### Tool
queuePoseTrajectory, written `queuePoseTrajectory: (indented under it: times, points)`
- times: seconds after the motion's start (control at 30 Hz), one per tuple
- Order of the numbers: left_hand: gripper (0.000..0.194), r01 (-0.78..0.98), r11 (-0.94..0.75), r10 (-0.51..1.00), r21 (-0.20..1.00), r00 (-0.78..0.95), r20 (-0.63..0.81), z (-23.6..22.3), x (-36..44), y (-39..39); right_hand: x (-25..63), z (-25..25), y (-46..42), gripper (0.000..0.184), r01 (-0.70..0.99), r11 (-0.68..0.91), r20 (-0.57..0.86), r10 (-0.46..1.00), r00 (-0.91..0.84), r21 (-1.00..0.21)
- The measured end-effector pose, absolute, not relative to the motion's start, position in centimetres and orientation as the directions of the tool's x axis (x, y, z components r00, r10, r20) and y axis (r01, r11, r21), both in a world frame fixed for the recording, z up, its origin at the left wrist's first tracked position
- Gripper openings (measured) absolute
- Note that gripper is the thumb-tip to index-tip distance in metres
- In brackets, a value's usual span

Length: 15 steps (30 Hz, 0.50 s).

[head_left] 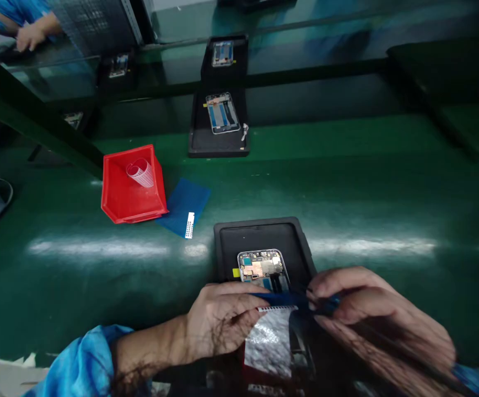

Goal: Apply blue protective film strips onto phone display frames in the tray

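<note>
My left hand [226,317] is closed, its thumb and fingers pinching the edge of a thin blue film sheet [283,298]. Below that edge hangs a shiny whitish sheet [269,342] with a row of small marks along its top. At the sheet's right end is my right hand [382,311], fingers pinched together; a bit of blue and something dark show between them, too unclear to name. Just beyond both hands an opened phone [262,267] with bare circuit board lies in a black tray [259,231], a yellow tab at its left side. Its near part is hidden.
A red bin [115,193] holding a rolled label sheet [141,172] stands at the left. Beside it lies another blue sheet [185,198] with a white label strip [190,225]. Farther back, a black tray [218,146] carries another opened phone [222,113]. A co-worker's hand [32,36] shows top left.
</note>
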<state>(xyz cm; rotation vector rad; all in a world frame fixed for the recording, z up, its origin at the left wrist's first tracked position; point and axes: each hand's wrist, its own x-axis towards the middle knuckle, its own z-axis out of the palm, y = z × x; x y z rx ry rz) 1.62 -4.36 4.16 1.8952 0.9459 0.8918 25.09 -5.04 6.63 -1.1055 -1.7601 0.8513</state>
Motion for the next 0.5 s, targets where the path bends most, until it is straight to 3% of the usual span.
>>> queuePoseTrajectory:
  times: [0.1,0.5]
  points:
    - [0.013,0.279,-0.393,0.851,0.876,0.470,0.232,4.4,1.7,-4.2,24.5,6.6,-4.3,0.027,0.236,0.360,0.308,0.923,-0.230,-0.903]
    - [0.013,0.322,-0.411,0.826,0.853,0.526,0.200,4.4,1.2,-4.4,24.4,6.4,-4.6,0.034,0.199,0.333,0.243,0.896,-0.373,-0.922]
